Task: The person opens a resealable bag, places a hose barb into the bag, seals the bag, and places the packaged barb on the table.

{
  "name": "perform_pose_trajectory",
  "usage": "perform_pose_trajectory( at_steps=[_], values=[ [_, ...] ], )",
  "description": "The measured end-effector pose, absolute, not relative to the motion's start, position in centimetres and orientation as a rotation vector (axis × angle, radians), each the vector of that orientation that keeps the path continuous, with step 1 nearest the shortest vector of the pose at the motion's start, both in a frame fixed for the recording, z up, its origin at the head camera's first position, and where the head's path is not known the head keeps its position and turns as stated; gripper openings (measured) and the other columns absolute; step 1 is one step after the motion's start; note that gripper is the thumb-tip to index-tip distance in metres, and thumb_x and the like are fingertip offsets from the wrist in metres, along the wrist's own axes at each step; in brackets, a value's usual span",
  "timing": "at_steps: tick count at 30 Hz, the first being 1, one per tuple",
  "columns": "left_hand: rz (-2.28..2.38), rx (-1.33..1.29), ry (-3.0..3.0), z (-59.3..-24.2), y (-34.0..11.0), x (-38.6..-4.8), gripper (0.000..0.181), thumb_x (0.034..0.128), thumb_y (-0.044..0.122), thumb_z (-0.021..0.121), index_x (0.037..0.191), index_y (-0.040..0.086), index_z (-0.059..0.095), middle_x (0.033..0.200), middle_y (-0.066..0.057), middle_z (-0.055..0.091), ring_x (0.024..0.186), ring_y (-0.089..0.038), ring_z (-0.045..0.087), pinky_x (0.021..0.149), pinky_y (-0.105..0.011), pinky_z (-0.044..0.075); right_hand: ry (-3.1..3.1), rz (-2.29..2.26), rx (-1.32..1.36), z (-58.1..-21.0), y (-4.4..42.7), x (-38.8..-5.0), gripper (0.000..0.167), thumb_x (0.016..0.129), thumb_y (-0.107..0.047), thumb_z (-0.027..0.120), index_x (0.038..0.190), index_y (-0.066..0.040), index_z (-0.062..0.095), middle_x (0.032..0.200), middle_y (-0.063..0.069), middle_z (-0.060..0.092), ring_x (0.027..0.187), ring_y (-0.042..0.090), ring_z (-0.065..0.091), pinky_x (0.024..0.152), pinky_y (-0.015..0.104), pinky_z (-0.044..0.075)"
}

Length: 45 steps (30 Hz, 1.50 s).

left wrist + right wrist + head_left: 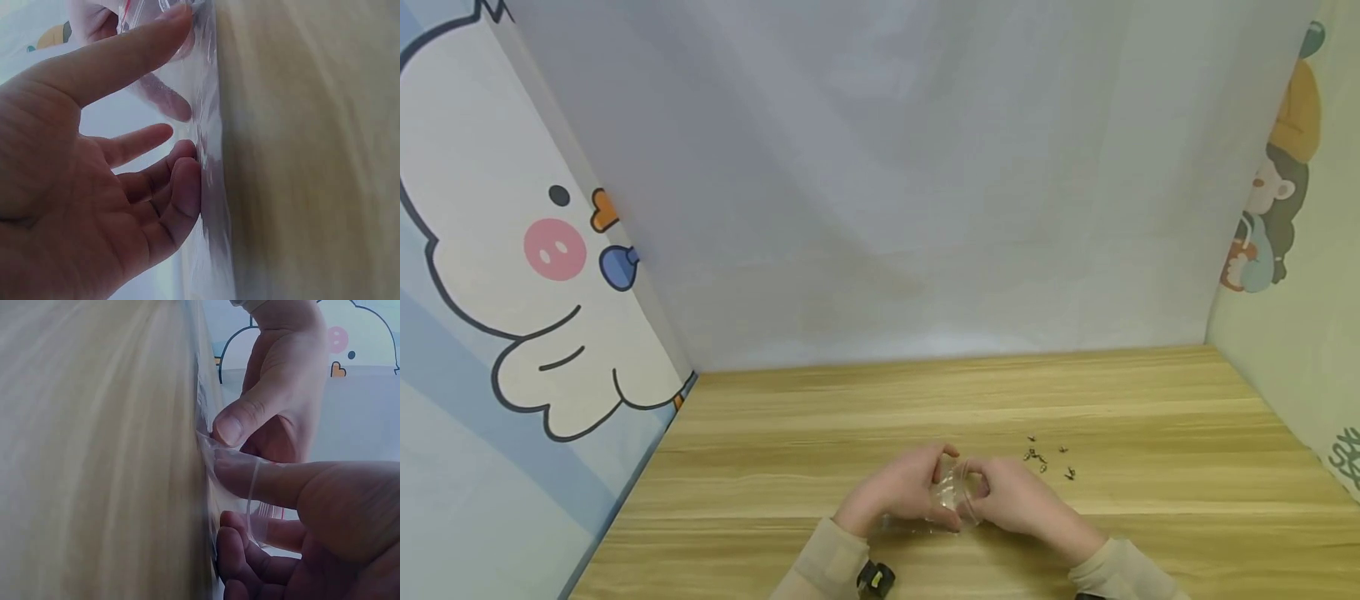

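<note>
A clear plastic zip bag [951, 487] with a red line near its mouth lies on the wooden table between the two hands. My left hand [912, 485] holds it from the left, the thumb [165, 37] near the mouth and the curled fingertips [186, 187] on the film. From the right, my right hand [1013, 493] has its thumb [275, 484] and index finger apart, with the bag's mouth bowed around them. Its other fingers are loosely curled. Several small dark metal pieces [1033, 454] lie scattered beyond the right hand; their kind is too small to tell.
The wood-grain table [760, 450] meets a white curtain [910, 208] at the back. Cartoon-printed panels stand on either side, the left one [490, 250] with a white character and the right one [1285, 333] in pale green. A black strap device [875, 577] is on the left wrist.
</note>
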State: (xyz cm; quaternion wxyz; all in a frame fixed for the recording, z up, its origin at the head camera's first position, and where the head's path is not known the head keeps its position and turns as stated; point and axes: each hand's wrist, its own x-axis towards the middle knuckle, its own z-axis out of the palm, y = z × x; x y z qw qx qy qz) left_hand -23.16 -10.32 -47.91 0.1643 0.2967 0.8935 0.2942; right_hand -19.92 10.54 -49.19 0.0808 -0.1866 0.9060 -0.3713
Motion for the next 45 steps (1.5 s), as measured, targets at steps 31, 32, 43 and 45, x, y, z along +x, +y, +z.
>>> perform_pose_trajectory(
  at_steps=[31,32,43,45],
  values=[
    [0.755,0.845,2.633,-48.52,-9.69,-22.61,0.071,0.0694,0.033,0.103,0.127,0.012,0.066,0.109,0.004,0.059,0.095,-0.006,0.054,0.085,-0.025,0.051,2.705,-1.111,-0.557,-48.58,10.98,-20.09,0.038,0.076,-0.017,0.092,0.108,-0.004,0.077,0.070,-0.004,0.059,0.061,0.014,0.053,0.055,0.028,0.042],
    [0.769,0.832,2.628,-48.54,-9.70,-22.60,0.071,0.0691,0.032,0.104,0.127,0.011,0.067,0.109,0.004,0.059,0.095,-0.006,0.054,0.084,-0.025,0.051,2.708,-1.109,-0.557,-48.58,10.99,-20.09,0.038,0.075,-0.015,0.091,0.108,-0.004,0.077,0.070,-0.004,0.058,0.061,0.014,0.053,0.055,0.028,0.042],
    [0.793,0.853,2.637,-48.37,-9.38,-22.69,0.073,0.0646,0.027,0.106,0.126,0.006,0.072,0.105,0.004,0.061,0.089,-0.006,0.056,0.078,-0.022,0.051,2.757,-1.059,-0.530,-48.74,11.03,-20.22,0.042,0.067,-0.022,0.098,0.101,-0.009,0.076,0.070,-0.005,0.058,0.062,0.014,0.052,0.056,0.028,0.042],
    [0.802,0.880,2.629,-48.35,-9.35,-22.79,0.074,0.0647,0.024,0.106,0.126,0.005,0.070,0.104,0.004,0.061,0.090,-0.006,0.055,0.080,-0.022,0.050,2.761,-1.054,-0.522,-48.79,11.00,-20.24,0.043,0.067,-0.024,0.098,0.099,-0.009,0.075,0.070,-0.005,0.057,0.062,0.014,0.052,0.056,0.029,0.042]
  ],
)
